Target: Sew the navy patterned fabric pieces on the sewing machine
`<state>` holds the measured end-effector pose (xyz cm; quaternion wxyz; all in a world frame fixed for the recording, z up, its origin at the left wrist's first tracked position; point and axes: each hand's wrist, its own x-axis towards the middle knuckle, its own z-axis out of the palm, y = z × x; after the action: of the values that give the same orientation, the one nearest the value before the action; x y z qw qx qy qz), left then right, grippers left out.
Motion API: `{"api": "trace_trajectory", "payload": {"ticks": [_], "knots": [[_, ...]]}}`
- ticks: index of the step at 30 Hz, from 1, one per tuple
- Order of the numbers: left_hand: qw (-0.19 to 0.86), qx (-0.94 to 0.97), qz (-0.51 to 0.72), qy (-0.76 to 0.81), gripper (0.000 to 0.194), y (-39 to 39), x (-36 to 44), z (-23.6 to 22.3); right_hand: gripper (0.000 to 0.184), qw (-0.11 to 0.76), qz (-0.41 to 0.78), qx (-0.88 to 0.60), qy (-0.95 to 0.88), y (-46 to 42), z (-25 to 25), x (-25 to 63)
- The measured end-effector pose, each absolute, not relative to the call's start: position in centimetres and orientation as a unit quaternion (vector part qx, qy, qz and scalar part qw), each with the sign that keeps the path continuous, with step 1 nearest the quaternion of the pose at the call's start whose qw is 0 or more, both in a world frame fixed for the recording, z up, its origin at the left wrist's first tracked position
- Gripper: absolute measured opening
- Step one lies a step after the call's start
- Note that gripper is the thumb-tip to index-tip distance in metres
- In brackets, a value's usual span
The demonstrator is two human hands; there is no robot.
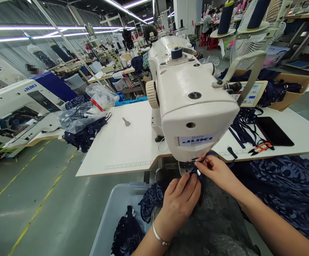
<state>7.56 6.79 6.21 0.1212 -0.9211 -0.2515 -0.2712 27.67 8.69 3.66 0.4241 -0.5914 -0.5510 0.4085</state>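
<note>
Just below the needle end of a white JUKI sewing machine (197, 117), my left hand (179, 199) has its fingers closed on a dark navy patterned bra (151, 203). One cup hangs to the left over the rim of a bin. A small white tag shows by my fingertips. On the other side, my right hand (216, 171) pinches a narrow navy strap (211, 153) close to the machine foot. The exact spot where strap and bra meet is hidden by my fingers and the machine head.
A clear plastic bin (109, 209) with navy pieces stands below left. On the white table (122, 145) lie orange thread snips (262, 148), a black tablet or phone (275, 131), cut straps (243, 128) and a small metal piece (126, 122). Navy fabric (285, 188) spreads at right.
</note>
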Motion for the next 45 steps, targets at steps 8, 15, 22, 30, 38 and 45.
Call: {"api": "trace_trajectory", "payload": {"ticks": [8,15,22,30,38,45], "knots": [[0.133,-0.927,-0.27,-0.224,0.03,7.1,7.6,6.0,0.031,0.405,0.431,-0.591,-0.549,8.9,3.8,28.0],[0.136,-0.924,-0.262,-0.243,0.032,6.8,7.6,5.8,0.028,0.397,0.428,-0.585,-0.563,9.0,4.1,28.2],[0.123,-0.926,-0.251,-0.254,0.035,6.7,8.0,6.5,0.027,0.392,0.419,-0.584,-0.574,9.1,4.3,28.1],[0.041,-0.937,-0.176,-0.3,0.035,6.7,8.4,6.9,0.029,0.393,0.409,-0.575,-0.59,9.5,5.4,28.7],[0.128,-0.922,-0.155,-0.331,0.04,5.7,9.7,6.9,0.02,0.348,0.345,-0.591,-0.641,11.9,5.9,28.7],[0.138,-0.928,-0.13,-0.322,0.044,5.5,9.2,6.6,0.016,0.347,0.345,-0.591,-0.641,11.9,5.9,28.5]]}}
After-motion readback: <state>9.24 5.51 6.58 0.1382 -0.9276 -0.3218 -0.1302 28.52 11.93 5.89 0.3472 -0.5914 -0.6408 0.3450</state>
